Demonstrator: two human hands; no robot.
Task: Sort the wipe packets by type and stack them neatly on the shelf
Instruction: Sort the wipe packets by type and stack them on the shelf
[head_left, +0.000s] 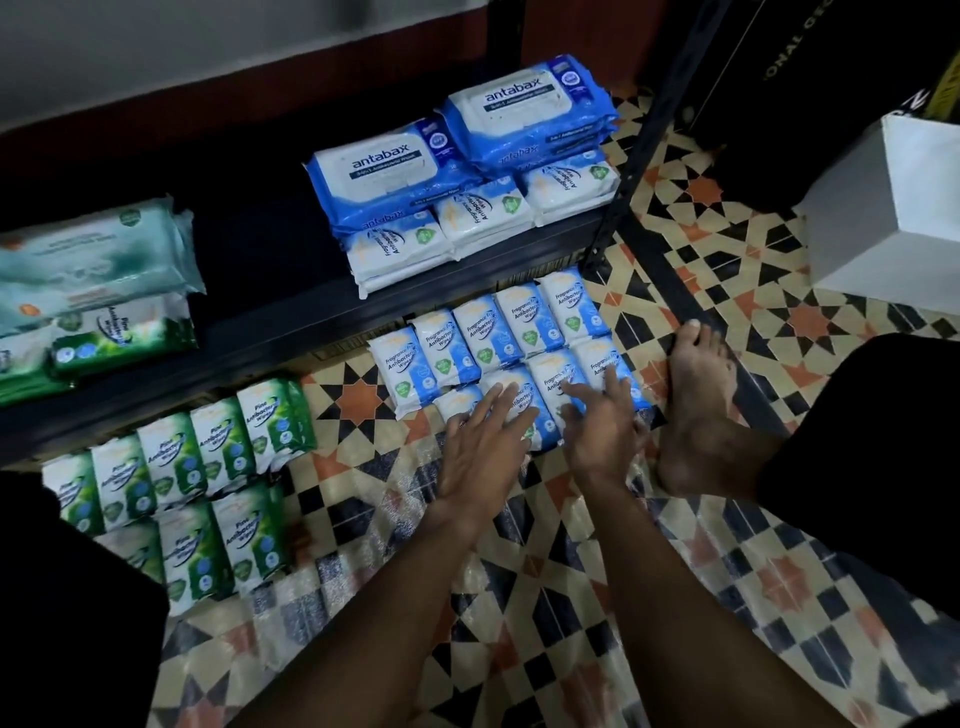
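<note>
Several small blue fragrance-free wipe packets (498, 332) lie in two rows on the patterned floor in front of the low dark shelf (291, 317). My left hand (480, 447) rests flat, fingers spread, on the front row of blue packets. My right hand (602, 426) lies beside it with straight fingers on the neighbouring blue packets. Green pine wipe packets (197, 478) lie in rows on the floor at the left. On the shelf stand large blue Antabax packs (457, 150) atop small blue packets (483, 218), and large pale green packs (93, 254) over green packets at the left.
A bare foot (701, 410) rests on the tiled floor just right of the blue packets. A dark shelf post (639, 156) rises at the shelf's right corner. A white box (883, 218) stands at the far right. Dark clothed legs fill both lower corners.
</note>
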